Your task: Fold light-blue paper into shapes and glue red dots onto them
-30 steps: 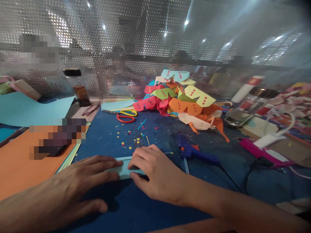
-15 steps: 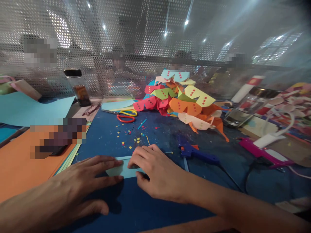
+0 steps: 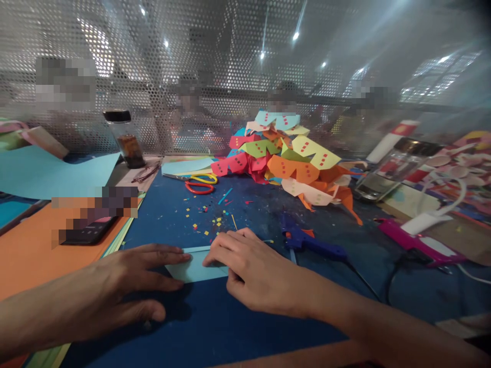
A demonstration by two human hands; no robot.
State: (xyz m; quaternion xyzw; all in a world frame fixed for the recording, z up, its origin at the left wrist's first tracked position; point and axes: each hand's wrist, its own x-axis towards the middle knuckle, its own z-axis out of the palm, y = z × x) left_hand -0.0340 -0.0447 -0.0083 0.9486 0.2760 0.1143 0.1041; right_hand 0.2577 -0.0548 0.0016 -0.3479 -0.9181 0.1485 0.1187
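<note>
A light blue piece of paper [image 3: 197, 262] lies flat on the blue table in front of me, with a narrow strip along its far edge that looks folded. My left hand [image 3: 132, 286] is open, fingers apart, the fingertips resting on the paper's left end and the thumb off to the near side. My right hand [image 3: 251, 273] is curled, its fingers together and bent down onto the right part of the paper, which it partly hides. Just beyond it are scattered paper bits [image 3: 218, 222]. To its right lies a blue glue gun [image 3: 314, 243].
Red-and-yellow-handled scissors [image 3: 201, 183] lie ahead. Behind them rises a pile of folded coloured paper shapes [image 3: 293, 166]. Orange sheets [image 3: 34, 255] with a phone [image 3: 92, 229] are at left, near a dark-lidded bottle [image 3: 129, 145]. At right are a glass jar [image 3: 379, 176] and a pink power strip [image 3: 418, 240].
My left hand has shifted slightly left and towards me. My right hand has slid a little to the right along the paper, baring more of its middle.
</note>
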